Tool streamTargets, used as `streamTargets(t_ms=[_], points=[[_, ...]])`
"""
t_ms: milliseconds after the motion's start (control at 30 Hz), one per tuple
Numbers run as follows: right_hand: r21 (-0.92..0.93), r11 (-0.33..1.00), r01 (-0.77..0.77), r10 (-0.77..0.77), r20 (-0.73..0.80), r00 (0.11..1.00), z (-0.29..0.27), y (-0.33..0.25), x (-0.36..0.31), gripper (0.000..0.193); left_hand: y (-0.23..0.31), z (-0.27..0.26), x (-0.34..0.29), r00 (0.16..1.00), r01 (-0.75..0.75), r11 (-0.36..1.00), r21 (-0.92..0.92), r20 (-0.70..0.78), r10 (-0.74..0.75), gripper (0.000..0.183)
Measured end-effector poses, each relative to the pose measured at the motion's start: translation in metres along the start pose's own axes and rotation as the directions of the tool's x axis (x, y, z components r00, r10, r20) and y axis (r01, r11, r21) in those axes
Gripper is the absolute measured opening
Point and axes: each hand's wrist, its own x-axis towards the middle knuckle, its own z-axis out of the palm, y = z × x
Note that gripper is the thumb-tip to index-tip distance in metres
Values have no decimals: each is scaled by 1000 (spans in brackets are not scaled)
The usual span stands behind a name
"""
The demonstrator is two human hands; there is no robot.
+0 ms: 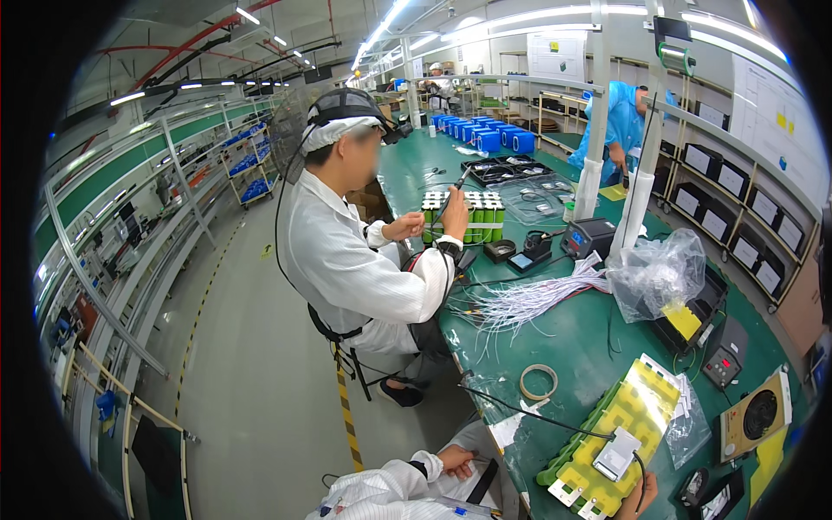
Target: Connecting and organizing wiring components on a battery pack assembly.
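Note:
A long battery pack (598, 433) of green cells under a yellow-green sheet lies at an angle on the green bench in front of me. A silvery rectangular part (618, 454) with black cables rests on its top. My right hand (639, 497) grips the pack's lower right edge, beside a looped black cable; most of its fingers are hidden behind the pack. Away from the bench, my left hand (457, 463) rests on my lap, fingers loosely curled with nothing visible in them.
A tape roll (538, 381), bundled white wires (542, 297), a plastic bag (663, 273) and a small fan unit (756, 416) surround the pack. To the left, a seated co-worker (364, 251) holds a tool over another battery pack (472, 215). Blue packs (485, 134) stand farther back.

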Motion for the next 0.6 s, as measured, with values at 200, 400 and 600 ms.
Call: streamTargets(t_ms=[200, 400, 600], points=[[-1, 1000, -9, 9, 16, 1000, 1, -10, -1, 24, -1, 0, -2, 1000, -6, 1000, -19, -4, 6, 42], [-23, 999, -32, 32, 12, 999, 0, -8, -1, 24, -1, -1, -3, 1000, 7, 1000, -15, -1, -7, 43], [-36, 999, -20, 20, 14, 1000, -1, -9, -2, 24, 4, 1, -6, 1000, 13, 1000, -6, 2, -13, 45]])
